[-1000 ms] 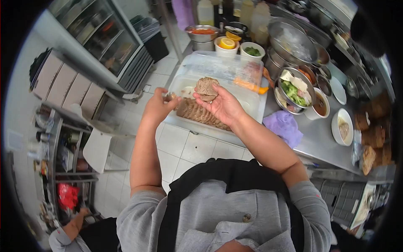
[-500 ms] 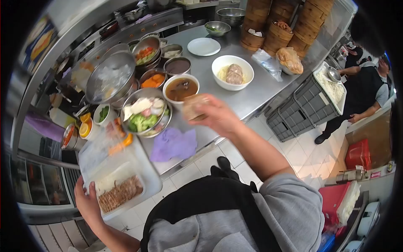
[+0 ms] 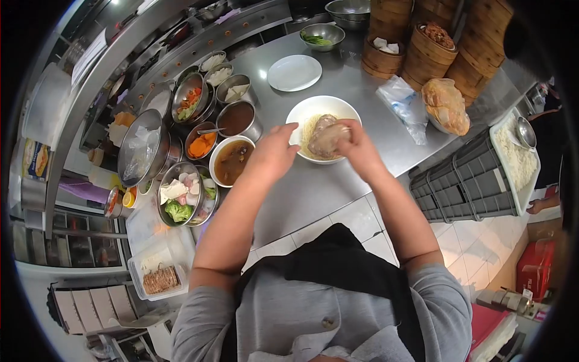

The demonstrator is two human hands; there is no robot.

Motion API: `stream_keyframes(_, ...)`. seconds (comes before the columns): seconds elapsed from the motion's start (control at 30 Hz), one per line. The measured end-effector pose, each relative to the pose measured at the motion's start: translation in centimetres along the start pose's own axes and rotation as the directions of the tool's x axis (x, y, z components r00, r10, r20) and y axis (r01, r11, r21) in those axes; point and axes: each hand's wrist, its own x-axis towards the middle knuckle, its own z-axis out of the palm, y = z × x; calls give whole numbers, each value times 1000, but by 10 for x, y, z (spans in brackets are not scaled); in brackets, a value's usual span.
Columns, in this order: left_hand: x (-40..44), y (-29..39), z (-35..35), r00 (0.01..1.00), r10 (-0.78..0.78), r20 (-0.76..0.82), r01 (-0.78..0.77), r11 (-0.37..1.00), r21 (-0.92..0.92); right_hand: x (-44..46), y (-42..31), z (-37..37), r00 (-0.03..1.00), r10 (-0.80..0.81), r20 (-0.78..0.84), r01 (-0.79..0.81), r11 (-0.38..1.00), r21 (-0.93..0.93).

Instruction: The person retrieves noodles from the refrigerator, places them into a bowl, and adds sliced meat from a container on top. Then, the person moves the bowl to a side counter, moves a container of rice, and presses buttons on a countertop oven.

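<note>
Meat slice partly behind right hand

A flat brownish-grey meat slice is being held over more meat and yellow noodles in a round white bowl.

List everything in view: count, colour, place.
Counter: 1, grey, centre
Noodle bowl: 1, white, on counter
Meat pieces: several, brownish, at noodle bowl
Plate: 1, white, upper centre
Soup bowl: 1, white, left of noodle bowl
Metal bowls: many, silver, mostly left
Plastic bag: 1, clear, counter's right
Bamboo steamers: several, brown, upper right
Meat container: 1, clear, lower left
Crates: count unclear, grey, right of counter
Apron: 1, black, bottom
Left hand, right hand: 1 each, bare, at noodle bowl
</note>
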Motion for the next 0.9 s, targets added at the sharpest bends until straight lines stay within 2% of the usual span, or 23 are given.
stream_keyframes(0.03, 8, 2, 8, 1000, -1, -6, 1, 999, -33, 4, 0, 5, 1000, 2, 5, -2, 1000, 6)
stream_keyframes(0.1, 16, 5, 19, 1000, 1, 17, 0, 998, -62, 8, -4, 19, 992, -93, 88, 119, 927, -356)
stream_keyframes(0.13, 20, 3, 24, 999, 10, 39, -6, 995, -97, 12, -1, 23, 992, -87, 86, 112, 929, -352)
stream_keyframes(0.2, 27, -6, 35, 998, 60, 36, -57, 994, -91, 18, 9, 32, 976, -81, 203, 161, 892, -423)
stream_keyframes(0.27, 33, -12, 37, 975, -60, 213, 114, 960, -255, 17, 12, 39, 975, -127, 181, 197, 874, -444)
stream_keyframes(0.37, 32, -18, 34, 978, -80, 191, 130, 956, -263, 11, 11, 49, 959, -261, 109, 282, 846, -452)
stream_keyframes(0.43, 33, -20, 33, 976, -97, 197, 152, 946, -285, 3, 6, 47, 958, -251, 137, 286, 851, -440)
stream_keyframes(0.5, 36, -19, 28, 963, -88, 255, 131, 979, -155, -2, -2, 44, 957, -240, 164, 288, 861, -420)
stream_keyframes(0.53, 37, -21, 29, 961, -92, 260, 135, 979, -152, -7, -4, 39, 949, -266, 170, 315, 834, -453)
stream_keyframes(0.6, 40, -25, 31, 966, -19, 257, 28, 999, -34, -10, -5, 35, 941, -287, 181, 339, 807, -484)
stream_keyframes(0.7, 42, -20, 28, 961, -26, 274, 28, 1000, -2, -10, -6, 33, 952, -262, 160, 306, 755, -580)
stream_keyframes(0.77, 41, -9, 22, 957, -64, 282, 66, 998, 3, -7, -6, 33, 983, -161, 93, 178, 677, -714)
stream_keyframes(0.83, 41, -5, 22, 951, -103, 291, 105, 994, 10, -5, -7, 27, 967, -220, 126, 240, 627, -741)
stream_keyframes(0.87, 41, -5, 24, 959, -109, 261, 118, 993, -19, -5, -7, 24, 947, -280, 155, 295, 572, -765)
stream_keyframes(0.9, 42, -6, 25, 966, -114, 231, 129, 991, -48, -4, -8, 22, 947, -279, 160, 298, 573, -763)
